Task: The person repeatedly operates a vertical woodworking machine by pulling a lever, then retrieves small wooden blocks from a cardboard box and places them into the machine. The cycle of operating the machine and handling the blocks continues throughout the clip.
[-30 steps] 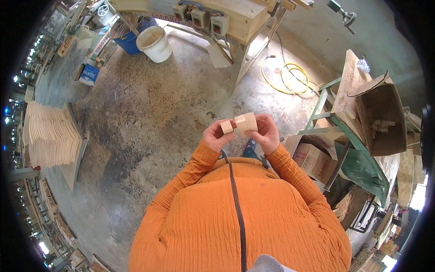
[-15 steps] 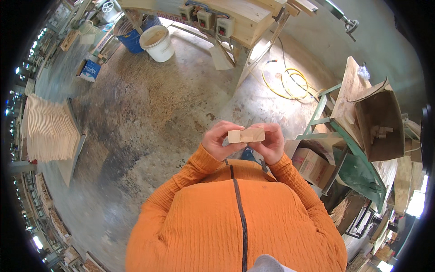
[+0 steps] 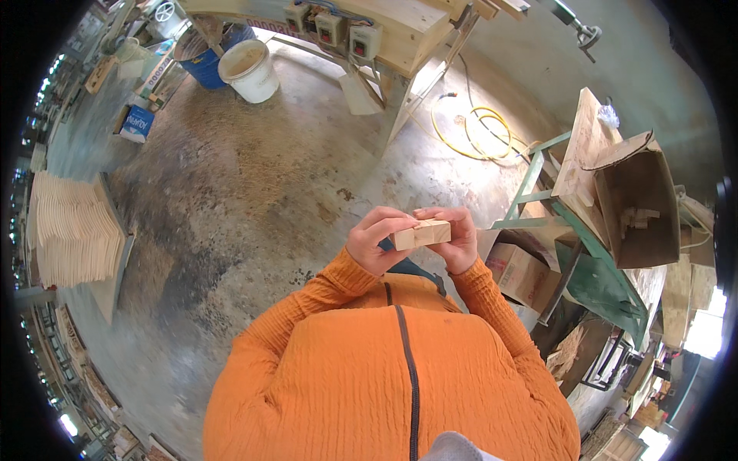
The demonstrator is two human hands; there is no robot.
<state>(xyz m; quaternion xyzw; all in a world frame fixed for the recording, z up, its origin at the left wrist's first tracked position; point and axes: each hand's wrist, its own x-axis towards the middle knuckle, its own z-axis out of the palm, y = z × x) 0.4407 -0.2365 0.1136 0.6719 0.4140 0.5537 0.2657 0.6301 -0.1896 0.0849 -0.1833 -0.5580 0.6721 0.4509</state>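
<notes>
A small pale wooden block (image 3: 421,235) is held in front of my orange jacket, above the concrete floor. My left hand (image 3: 373,240) grips its left end, with the fingers lying over the top edge. At the other end my right hand (image 3: 459,239) pinches the block, its fingertips bent over the upper side. The two hands nearly meet along the top of the block. Parts of the block's upper face are hidden under the fingers.
To the right, a cardboard box (image 3: 639,196) with small wood pieces rests on a green-framed bench (image 3: 530,196). A yellow hose (image 3: 483,146) lies coiled on the floor. Ahead stand a white bucket (image 3: 252,75) and a workbench (image 3: 403,34). Stacked curved wooden parts (image 3: 73,230) are at left.
The block has been tilted in my hands, so a longer side face now shows. My left fingers have shifted over its top. The surroundings have slid slightly left in view.
</notes>
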